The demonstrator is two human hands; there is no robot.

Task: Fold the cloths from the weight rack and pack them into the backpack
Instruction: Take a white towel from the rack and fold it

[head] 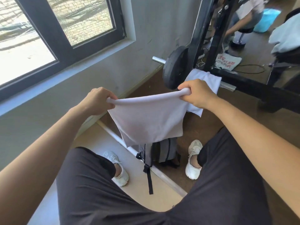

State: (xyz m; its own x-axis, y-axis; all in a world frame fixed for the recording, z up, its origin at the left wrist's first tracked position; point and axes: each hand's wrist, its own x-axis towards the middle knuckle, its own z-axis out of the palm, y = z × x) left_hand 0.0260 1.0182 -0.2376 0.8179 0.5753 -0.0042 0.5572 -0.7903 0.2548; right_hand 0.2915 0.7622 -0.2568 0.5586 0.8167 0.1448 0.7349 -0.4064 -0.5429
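I hold a white cloth [149,120] stretched between both hands, doubled over so it hangs down in front of me. My left hand [99,101] grips its left top corner and my right hand [196,93] grips the right one. A second white cloth [209,80] is draped over the bar of the black weight rack [215,38], just behind my right hand. The grey backpack [162,153] stands on the floor between my feet, its top hidden by the hanging cloth.
A black weight plate [176,65] sits on the rack's bar. A window [48,33] and grey wall fill the left. A person crouches at the back right near a blue bag [266,20]. A light cloth [285,36] lies on a bench at right.
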